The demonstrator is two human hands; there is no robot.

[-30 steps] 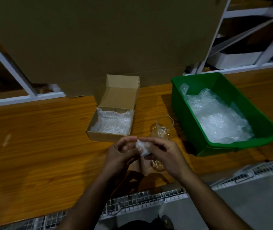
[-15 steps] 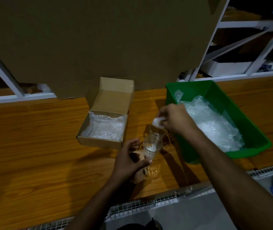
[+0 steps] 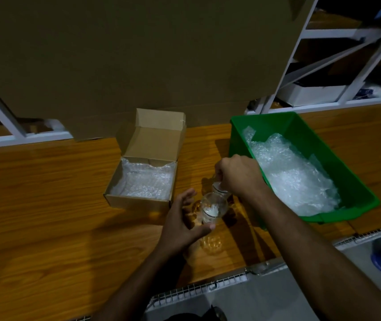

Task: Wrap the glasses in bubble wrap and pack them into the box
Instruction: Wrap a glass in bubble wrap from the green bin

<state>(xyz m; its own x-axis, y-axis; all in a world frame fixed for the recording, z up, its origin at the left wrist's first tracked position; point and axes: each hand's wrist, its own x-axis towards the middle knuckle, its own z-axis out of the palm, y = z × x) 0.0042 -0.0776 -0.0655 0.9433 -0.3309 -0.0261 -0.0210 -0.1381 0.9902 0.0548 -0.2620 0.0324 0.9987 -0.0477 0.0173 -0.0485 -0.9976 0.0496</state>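
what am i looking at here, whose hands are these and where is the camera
The camera sits on a person's head, looking down at their own bare hands; there is no robot. On the wooden table stand an open cardboard box lined with bubble wrap and a green bin holding more wrap. The left hand grips a clear glass with a white wad inside. The right hand pushes a small white piece into a second glass just behind it.

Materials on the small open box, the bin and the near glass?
Small open box: matte brown cardboard, going by its folded flaps and raw edges. Bin: likely moulded plastic, green with a slight sheen. Near glass: clear, glossy glass or maybe plastic; the table shows through it.
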